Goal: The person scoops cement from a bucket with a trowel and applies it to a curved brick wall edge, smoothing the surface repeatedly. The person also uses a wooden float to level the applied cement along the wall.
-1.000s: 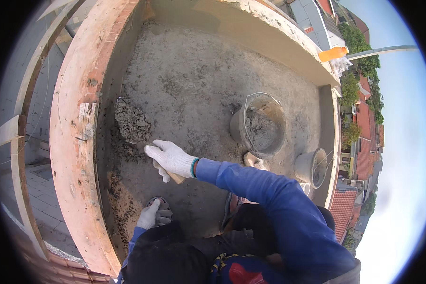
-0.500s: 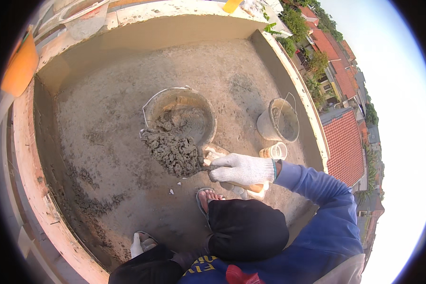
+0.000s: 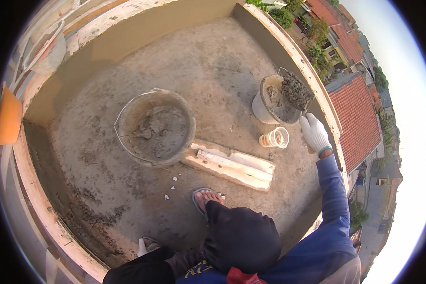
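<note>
My right hand (image 3: 314, 131), in a white knit glove, is closed on a trowel at the right. The trowel's mortar-laden blade (image 3: 296, 90) is over the smaller grey bucket (image 3: 260, 108), which has mortar inside. Just below that bucket stands a small plastic tub (image 3: 270, 139). My left hand (image 3: 142, 248), also gloved, is low beside my sandalled foot, mostly hidden by my dark trouser leg, so its fingers cannot be made out.
A large bucket of wet mortar (image 3: 154, 128) stands centre-left by pale boards (image 3: 234, 170). Low rendered walls (image 3: 118, 40) surround the concrete floor (image 3: 99, 184). An orange container (image 3: 8, 116) is at the far left. Tiled roofs (image 3: 350, 123) lie beyond the right wall.
My right hand has swung rightward with the loaded trowel, from the left wall past the big bucket to the smaller bucket. The view has turned, showing more of the boards.
</note>
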Demonstrator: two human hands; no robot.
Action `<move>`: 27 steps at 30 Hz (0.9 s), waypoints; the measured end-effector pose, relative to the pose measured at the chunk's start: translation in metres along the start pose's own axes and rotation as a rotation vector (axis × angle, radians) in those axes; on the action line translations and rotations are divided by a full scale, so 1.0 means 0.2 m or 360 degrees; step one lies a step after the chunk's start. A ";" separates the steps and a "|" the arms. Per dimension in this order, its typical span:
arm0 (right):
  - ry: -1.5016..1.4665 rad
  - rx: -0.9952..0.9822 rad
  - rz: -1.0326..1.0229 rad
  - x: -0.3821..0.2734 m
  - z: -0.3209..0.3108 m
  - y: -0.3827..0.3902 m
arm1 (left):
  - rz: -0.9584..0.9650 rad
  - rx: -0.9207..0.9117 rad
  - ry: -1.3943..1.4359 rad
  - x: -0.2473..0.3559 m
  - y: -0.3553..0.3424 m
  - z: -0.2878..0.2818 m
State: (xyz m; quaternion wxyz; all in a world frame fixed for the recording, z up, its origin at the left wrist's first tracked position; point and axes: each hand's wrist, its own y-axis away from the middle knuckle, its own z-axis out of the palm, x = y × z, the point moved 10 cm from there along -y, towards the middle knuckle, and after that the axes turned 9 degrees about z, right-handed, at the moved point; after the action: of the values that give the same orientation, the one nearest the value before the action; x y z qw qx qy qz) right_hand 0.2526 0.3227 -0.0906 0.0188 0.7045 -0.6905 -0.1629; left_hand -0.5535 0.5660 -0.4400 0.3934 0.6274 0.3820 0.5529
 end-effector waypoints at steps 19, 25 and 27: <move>-0.0360 0.0480 -0.0986 -0.99 0.15 0.61 | -0.0007 0.0037 0.0039 0.10 0.21 0.12; 0.0310 -0.0547 -0.2039 -1.86 0.94 1.68 | 0.0161 -0.0091 0.0088 0.09 0.22 0.03; 0.0552 -0.0748 -0.2348 -2.02 1.27 2.02 | 0.0340 -0.0188 0.0264 -0.04 0.11 -0.04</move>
State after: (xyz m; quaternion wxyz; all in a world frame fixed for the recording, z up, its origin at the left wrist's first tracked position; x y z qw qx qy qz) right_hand -0.1999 0.7496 -0.1481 0.1615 0.9732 0.0198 -0.1628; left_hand -0.5607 0.5499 -0.4218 0.3357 0.5924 0.3108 0.6631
